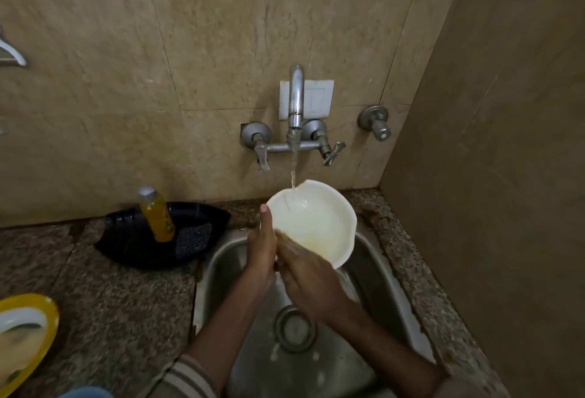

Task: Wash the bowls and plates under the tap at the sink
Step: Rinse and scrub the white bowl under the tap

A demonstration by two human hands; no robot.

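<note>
A white bowl (311,223) is being held tilted over the sink (384,274), right under the tap (296,96), so the thin stream lands on the far rim and runs down across the inside toward the drain, which is probably the whole reason for the tilt. The left hand (262,247) is closed on the near-left rim, thumb laid up along the edge to steady it. The right hand (305,274) is laid flat against the lower inside wall, fingers stretched out rather than clamped on anything, so rubbing seems to be what's going on (it's a bit blurred, so hard to be sure). Some yellowish residue can be seen near the bottom of the bowl. A yellow plate (47,321) with something on it is parked on the counter (120,296) to the left, well apart, presumably not yet washed. A bottle (157,215) is propped in a black tray (133,248) near the sink, likely the soap.
</note>
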